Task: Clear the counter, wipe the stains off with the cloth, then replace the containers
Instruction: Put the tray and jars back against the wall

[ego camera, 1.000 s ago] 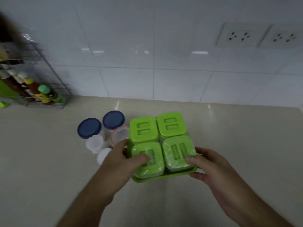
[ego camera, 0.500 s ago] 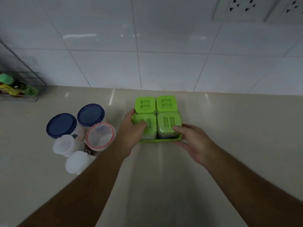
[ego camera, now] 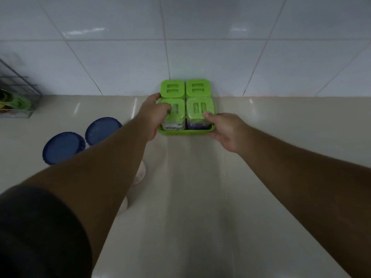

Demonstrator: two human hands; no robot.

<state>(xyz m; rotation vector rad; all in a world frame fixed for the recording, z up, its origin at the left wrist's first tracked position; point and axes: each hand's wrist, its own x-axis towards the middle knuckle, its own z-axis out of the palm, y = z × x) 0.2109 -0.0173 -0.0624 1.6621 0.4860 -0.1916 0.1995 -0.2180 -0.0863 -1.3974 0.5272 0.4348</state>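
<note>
Against the tiled wall (ego camera: pixel 120 63), on the beige counter (ego camera: pixel 281 121)
Both hands, left (ego camera: pixel 149 115) and right (ego camera: pixel 225 130), grip the green tray (ego camera: pixel 185 133); left arm hides some jars.

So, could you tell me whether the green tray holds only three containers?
No, the green tray carries four green-lidded containers in a square.

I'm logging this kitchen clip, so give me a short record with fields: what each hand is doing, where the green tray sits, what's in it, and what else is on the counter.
left hand: grip on the tray's left side, thumb over the near-left lid
right hand: grip on the tray's near-right corner, thumb on the near-right lid
green tray: on the counter, back edge at the tiled wall
tray contents: four green-lidded containers
blue-lidded jars: two, left of the tray
wire rack: far left, contents blurred
</note>
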